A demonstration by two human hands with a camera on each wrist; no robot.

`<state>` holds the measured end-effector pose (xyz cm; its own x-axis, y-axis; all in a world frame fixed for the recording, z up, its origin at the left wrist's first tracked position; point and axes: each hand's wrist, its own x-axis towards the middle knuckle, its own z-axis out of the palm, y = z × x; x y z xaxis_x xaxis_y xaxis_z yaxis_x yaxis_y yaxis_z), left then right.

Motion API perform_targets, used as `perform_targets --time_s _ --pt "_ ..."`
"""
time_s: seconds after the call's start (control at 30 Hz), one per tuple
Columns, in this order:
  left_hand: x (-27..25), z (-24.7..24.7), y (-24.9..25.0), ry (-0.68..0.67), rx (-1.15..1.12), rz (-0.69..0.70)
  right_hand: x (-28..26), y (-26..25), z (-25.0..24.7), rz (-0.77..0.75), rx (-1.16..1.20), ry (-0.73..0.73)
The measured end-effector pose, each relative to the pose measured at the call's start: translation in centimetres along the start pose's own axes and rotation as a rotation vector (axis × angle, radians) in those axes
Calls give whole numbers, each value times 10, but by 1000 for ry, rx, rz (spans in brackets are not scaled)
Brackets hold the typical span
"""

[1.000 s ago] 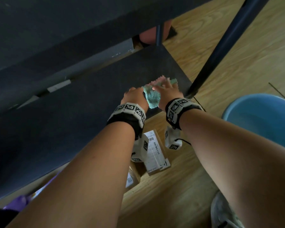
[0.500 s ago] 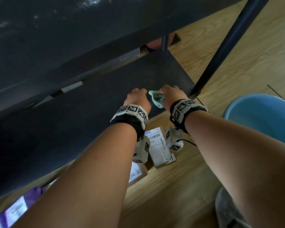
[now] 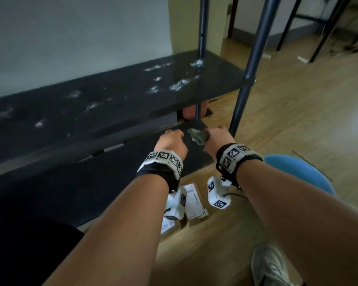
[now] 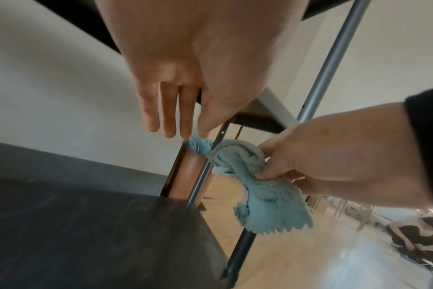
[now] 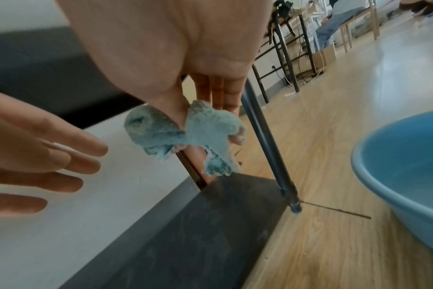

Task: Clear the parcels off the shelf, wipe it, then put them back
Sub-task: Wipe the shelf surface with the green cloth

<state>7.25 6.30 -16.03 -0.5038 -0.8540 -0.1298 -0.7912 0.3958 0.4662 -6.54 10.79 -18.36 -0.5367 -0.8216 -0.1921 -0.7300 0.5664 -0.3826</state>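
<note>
While the right hand [image 3: 218, 139] pinches the bunched blue cloth [image 3: 197, 136] between thumb and fingers, the rag hangs in the air above the right end of the lower shelf [image 3: 112, 172], not touching it. The left hand [image 3: 171, 141] hovers just left of the cloth with fingers straight and relaxed, holding nothing. This shelf's long axis runs away to the left from both hands, so a wipe would likely drop straight down and sweep leftward, and the right hand is the one placed to do it. White smears mark the upper shelf [image 3: 132, 89]. Two labelled parcels [image 3: 194, 200] lie on the floor [image 3: 298, 120] near the wrists, and a blue basin [image 3: 298, 168] stands on the right.
</note>
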Motion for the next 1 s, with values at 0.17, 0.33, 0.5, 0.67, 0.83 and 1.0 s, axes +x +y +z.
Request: perform_targets --time_s 0.17,0.33,0.5,0.67,0.83,1.0 --pt "-14 -34 24 52 -5 38 -23 -1 -48 -15 69 146" --pt "-9 -62 47 200 10 113 -23 -10 -88 -42 196 357" --pt "18 -84 70 291 -34 125 -2 -24 -128 -27 246 543" --pt "51 -82 80 327 11 166 31 -25 -145 37 212 584" --pt "78 -74 82 399 110 148 72 -20 -146 70 125 512" --pt "90 -65 76 390 103 127 91 -18 -137 134 -36 362"
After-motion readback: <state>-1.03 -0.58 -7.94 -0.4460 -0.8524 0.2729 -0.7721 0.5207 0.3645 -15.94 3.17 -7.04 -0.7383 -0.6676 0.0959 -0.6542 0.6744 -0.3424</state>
